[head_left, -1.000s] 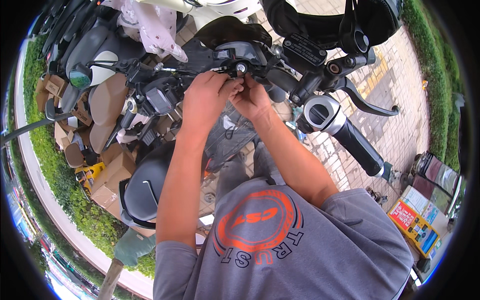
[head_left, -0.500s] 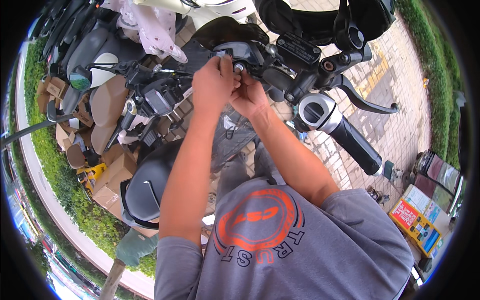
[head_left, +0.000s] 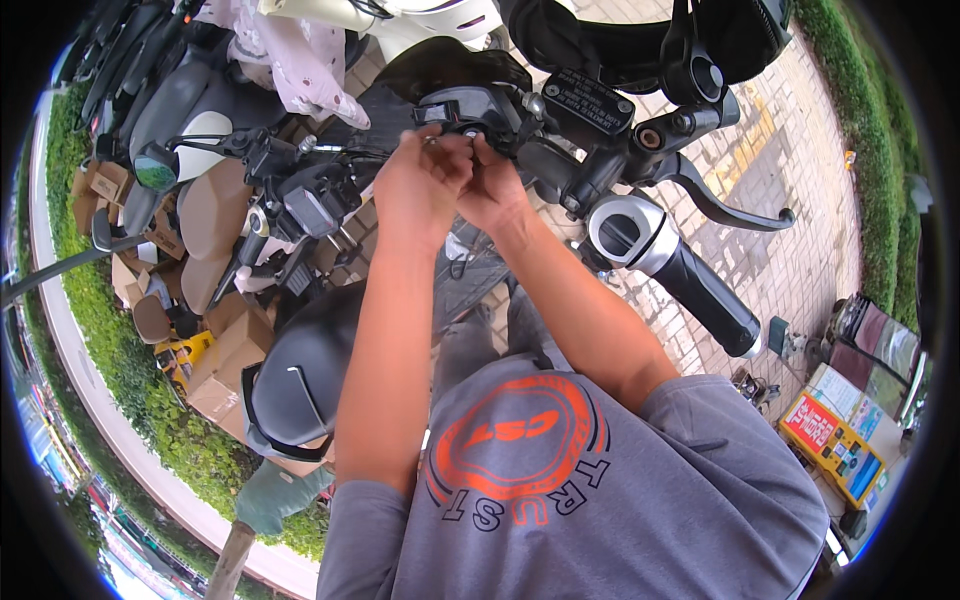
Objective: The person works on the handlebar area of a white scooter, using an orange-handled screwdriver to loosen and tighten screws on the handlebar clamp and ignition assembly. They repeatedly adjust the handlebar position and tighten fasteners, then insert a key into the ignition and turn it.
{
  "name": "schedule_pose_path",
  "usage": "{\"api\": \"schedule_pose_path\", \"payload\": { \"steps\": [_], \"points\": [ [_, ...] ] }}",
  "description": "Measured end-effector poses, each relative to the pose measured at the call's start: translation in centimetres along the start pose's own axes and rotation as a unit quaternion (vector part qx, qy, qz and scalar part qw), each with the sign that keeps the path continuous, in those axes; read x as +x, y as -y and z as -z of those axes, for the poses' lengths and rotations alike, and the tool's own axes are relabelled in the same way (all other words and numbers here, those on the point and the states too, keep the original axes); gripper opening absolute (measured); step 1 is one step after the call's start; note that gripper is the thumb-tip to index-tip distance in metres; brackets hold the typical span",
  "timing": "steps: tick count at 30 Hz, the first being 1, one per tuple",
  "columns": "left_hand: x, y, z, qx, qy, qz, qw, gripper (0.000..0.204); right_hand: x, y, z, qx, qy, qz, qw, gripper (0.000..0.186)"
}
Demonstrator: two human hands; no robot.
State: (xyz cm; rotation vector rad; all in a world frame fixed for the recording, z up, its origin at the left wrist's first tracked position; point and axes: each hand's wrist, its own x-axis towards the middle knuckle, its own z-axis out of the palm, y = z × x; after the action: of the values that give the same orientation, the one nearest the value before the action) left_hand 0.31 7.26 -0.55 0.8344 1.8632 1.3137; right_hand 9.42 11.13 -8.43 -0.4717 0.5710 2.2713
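My left hand (head_left: 412, 190) and my right hand (head_left: 490, 190) meet at the middle of a scooter's handlebar, just below its dark instrument housing (head_left: 478, 105). Both have their fingers curled in a pinch, the fingertips almost together. Whatever lies between them is too small or hidden to name. A small round silver part (head_left: 471, 133) shows just above the fingertips. To the right are the black brake reservoir (head_left: 588, 105), the brake lever (head_left: 725, 208) and the black grip (head_left: 706, 296) with its silver collar.
A black seat (head_left: 310, 350) with an L-shaped metal rod (head_left: 307, 390) on it stands left of my left forearm. Beyond are another handlebar with a grey display (head_left: 312, 208), cardboard boxes (head_left: 232, 360) and a hedge (head_left: 130, 350). A yellow and red box (head_left: 832, 445) sits at right.
My left hand has dropped slightly and shifted left, baring more of the instrument housing. My right hand stays close by, its fingers now covering more of the round silver part.
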Motion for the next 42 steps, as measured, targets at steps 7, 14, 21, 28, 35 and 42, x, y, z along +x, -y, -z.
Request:
{"api": "schedule_pose_path", "payload": {
  "steps": [7, 14, 21, 28, 35, 42],
  "points": [
    [-0.4, -2.1, 2.1, 0.259, -0.023, -0.21, 0.942, 0.019, -0.9, 0.4, -0.1, -0.055, 0.015, 0.01, 0.998, 0.019],
    [0.5, -1.7, 1.7, 0.297, 0.003, -0.308, 0.904, 0.018, -0.5, 1.0, 0.6, -0.077, 0.008, 0.01, 0.997, 0.024],
    [0.4, -3.7, 0.6, -0.124, 0.125, 0.124, 0.977, 0.031, -0.3, 1.3, 0.8, -0.11, -0.001, 0.004, 0.994, 0.025],
    [1.1, -1.6, 1.6, 0.082, 0.092, -0.022, 0.992, 0.036, -0.8, 1.1, 0.2, -0.098, -0.042, -0.002, 0.994, 0.022],
    [0.9, -2.6, -0.3, -0.099, 0.049, 0.124, 0.986, 0.029, -1.2, 1.3, -0.1, -0.11, -0.046, 0.002, 0.993, 0.022],
    [1.2, -1.8, -0.6, -0.479, 0.054, 0.274, 0.832, 0.025, -0.2, 1.8, 0.8, -0.095, 0.004, -0.02, 0.995, 0.021]
  ]
}}
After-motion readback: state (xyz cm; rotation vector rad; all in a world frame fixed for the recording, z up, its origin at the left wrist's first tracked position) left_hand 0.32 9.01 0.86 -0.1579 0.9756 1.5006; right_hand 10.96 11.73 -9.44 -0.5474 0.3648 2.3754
